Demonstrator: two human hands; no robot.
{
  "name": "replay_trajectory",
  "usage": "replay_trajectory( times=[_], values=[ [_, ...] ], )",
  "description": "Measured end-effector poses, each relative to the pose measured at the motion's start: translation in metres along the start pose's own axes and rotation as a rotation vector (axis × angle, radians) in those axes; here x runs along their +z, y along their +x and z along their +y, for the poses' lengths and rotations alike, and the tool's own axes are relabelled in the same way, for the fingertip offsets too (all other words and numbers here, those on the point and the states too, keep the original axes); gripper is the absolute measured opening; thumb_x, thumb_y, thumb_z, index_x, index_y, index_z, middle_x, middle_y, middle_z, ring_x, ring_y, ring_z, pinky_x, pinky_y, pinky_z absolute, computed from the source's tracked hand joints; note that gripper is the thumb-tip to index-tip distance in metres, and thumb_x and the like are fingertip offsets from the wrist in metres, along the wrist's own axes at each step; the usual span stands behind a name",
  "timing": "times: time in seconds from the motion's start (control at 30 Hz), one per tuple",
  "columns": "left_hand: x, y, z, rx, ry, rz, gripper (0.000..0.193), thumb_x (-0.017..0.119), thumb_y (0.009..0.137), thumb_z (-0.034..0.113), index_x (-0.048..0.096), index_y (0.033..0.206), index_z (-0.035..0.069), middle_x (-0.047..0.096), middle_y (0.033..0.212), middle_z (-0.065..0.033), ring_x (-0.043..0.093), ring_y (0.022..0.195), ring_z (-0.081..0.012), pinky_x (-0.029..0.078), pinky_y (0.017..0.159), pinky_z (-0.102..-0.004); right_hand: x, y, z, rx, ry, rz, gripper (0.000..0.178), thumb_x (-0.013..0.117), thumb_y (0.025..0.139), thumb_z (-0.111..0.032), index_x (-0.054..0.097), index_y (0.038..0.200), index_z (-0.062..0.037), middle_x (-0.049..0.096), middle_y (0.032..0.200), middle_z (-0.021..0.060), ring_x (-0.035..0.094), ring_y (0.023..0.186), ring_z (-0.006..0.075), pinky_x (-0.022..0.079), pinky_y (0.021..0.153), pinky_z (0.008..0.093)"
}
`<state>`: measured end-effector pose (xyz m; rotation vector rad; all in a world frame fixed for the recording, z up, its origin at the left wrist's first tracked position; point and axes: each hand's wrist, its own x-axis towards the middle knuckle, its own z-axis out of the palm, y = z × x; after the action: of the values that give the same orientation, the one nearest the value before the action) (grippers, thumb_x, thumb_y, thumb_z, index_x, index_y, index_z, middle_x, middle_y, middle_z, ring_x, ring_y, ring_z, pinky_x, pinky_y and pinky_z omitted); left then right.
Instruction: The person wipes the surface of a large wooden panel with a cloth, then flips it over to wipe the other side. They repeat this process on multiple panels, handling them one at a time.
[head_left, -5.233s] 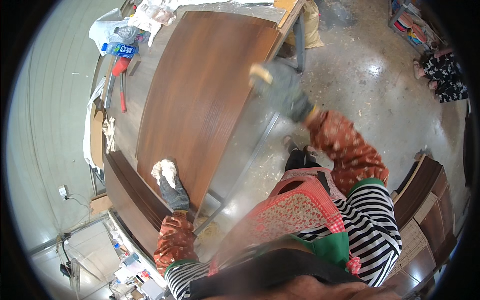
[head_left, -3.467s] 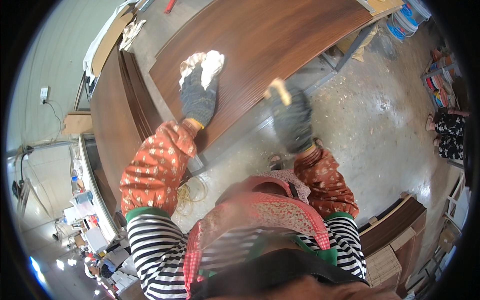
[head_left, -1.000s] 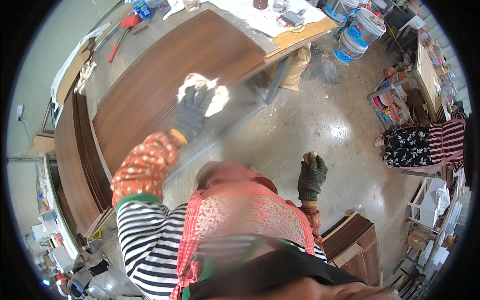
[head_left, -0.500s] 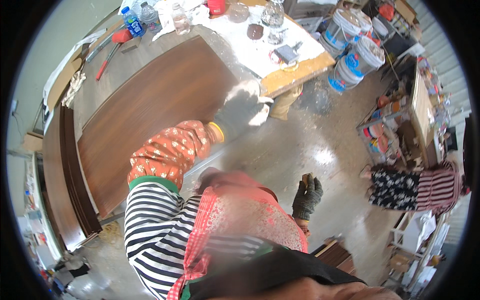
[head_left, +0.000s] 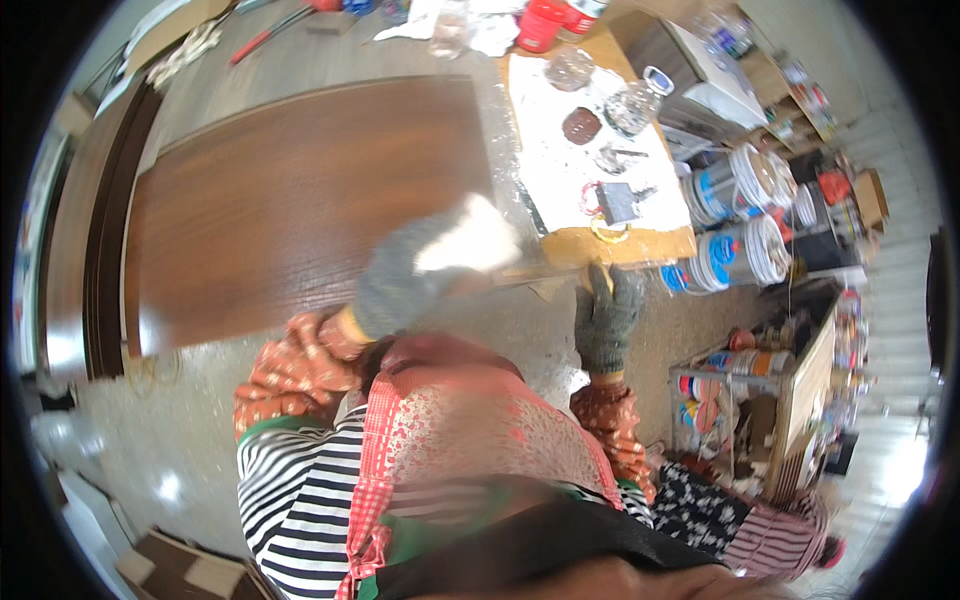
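speckled concrete floor (head_left: pixel 130 440) catches a glare near left; dark wood panels (head_left: pixel 70 250) stacked far left; paint buckets (head_left: pixel 745 225) and a cluttered wire shelf (head_left: pixel 770 390) crowd the right.

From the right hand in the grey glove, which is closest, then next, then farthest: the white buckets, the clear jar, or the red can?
From the right hand:
1. White buckets, just to its right.
2. Clear jar, farther up the table.
3. Red can, at the table's far end.
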<state>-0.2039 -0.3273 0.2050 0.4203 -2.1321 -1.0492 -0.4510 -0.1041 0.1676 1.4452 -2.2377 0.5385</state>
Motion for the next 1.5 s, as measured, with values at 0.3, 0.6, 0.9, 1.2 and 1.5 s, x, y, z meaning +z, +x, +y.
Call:
replay_trajectory(
  times=[0.3, 0.6, 0.9, 1.2, 1.5],
  values=[
    [-0.078, -0.149, 0.02, -0.497, 0.66, 1.0, 0.041, 0.055, 0.093, -0.008, 0.058, 0.133, -0.003, 0.068, 0.121, -0.0118, 0.063, 0.114, -0.0221, 0.046, 0.103, -0.0341, 0.073, 0.155, 0.018, -0.389, 0.009, -0.077, 0.044, 0.066, 0.091, -0.03, 0.063, 0.129, -0.0099, 0.053, 0.133, 0.0283, 0.05, 0.123, 0.0437, 0.041, 0.105, 0.0517],
    [0.078, -0.116, -0.009, -0.502, 1.186, 0.514, 0.067, 0.053, 0.083, -0.003, 0.042, 0.149, 0.001, 0.039, 0.157, -0.0165, 0.028, 0.15, -0.0369, 0.023, 0.123, -0.0485, 0.11, 0.179, -0.133, -0.845, 0.28, -0.267, 0.048, 0.055, 0.098, -0.037, 0.057, 0.139, -0.0119, 0.051, 0.139, 0.0255, 0.047, 0.129, 0.0429, 0.035, 0.11, 0.0528],
    [0.122, -0.096, -0.001, -0.426, 1.086, 0.603, 0.063, 0.057, 0.084, 0.007, 0.046, 0.147, 0.007, 0.032, 0.161, -0.0145, 0.02, 0.153, -0.0368, 0.028, 0.12, -0.0503, 0.142, 0.172, -0.144, -0.926, 0.291, -0.132, 0.042, 0.058, 0.094, -0.031, 0.062, 0.129, -0.0097, 0.058, 0.137, 0.0157, 0.05, 0.128, 0.038, 0.035, 0.11, 0.052],
    [-0.063, -0.187, -0.059, -0.737, 1.422, 0.687, 0.062, 0.058, 0.082, 0.004, 0.051, 0.144, 0.008, 0.046, 0.153, -0.0102, 0.039, 0.142, -0.0386, 0.027, 0.12, -0.0492, 0.159, 0.173, -0.137, -0.929, 0.28, -0.136, 0.043, 0.057, 0.096, -0.032, 0.061, 0.133, -0.0099, 0.057, 0.137, 0.0188, 0.05, 0.129, 0.0365, 0.035, 0.112, 0.0502],
    [0.057, -0.129, -0.039, -0.493, 1.172, 0.843, 0.073, 0.056, 0.08, -0.002, 0.04, 0.151, 0.004, 0.035, 0.16, -0.013, 0.022, 0.15, -0.0433, 0.021, 0.123, -0.0532, 0.152, 0.17, -0.143, -0.851, 0.435, -0.118, 0.042, 0.062, 0.092, -0.029, 0.063, 0.127, -0.0055, 0.059, 0.13, 0.0213, 0.052, 0.121, 0.0396, 0.041, 0.103, 0.0521]
  ],
)
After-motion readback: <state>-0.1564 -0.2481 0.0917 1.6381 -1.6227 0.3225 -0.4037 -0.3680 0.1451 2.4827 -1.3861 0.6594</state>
